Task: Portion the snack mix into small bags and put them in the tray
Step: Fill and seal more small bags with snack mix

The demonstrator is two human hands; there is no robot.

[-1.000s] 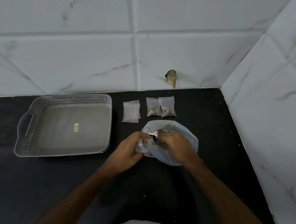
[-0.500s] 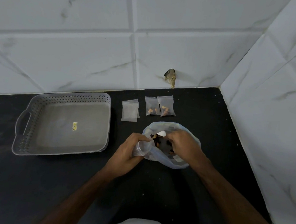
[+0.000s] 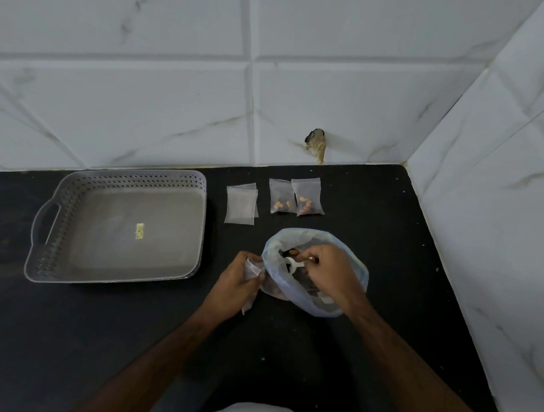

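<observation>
A: Left to right, what's on the worktop (image 3: 62, 336)?

B: One grey perforated tray (image 3: 194, 232), nothing in it but a small sticker. Then a short stack of empty small bags (image 3: 240, 207), two at least by the offset edges; can't count closer. Then two filled bags (image 3: 297, 198), lying side by side near the wall, not yet in the tray.

A: And the hands?

B: Left hand (image 3: 234, 283) is curled round a clear small bag (image 3: 253, 270), its mouth held at the rim of the big bag. Right hand (image 3: 327, 274) is down in the large bag of snack mix (image 3: 350, 269), fingers pinching a small white scoop (image 3: 292, 265).

A: How will it all handle?

B: Film is thin, limp, likely slippery; the small bag probably collapses unless held open at the mouth, so grip near the top edge. Mix looks loose and light, likely to spill off the scoop if tipped early. Filled bags best lifted by the sealed top.
</observation>
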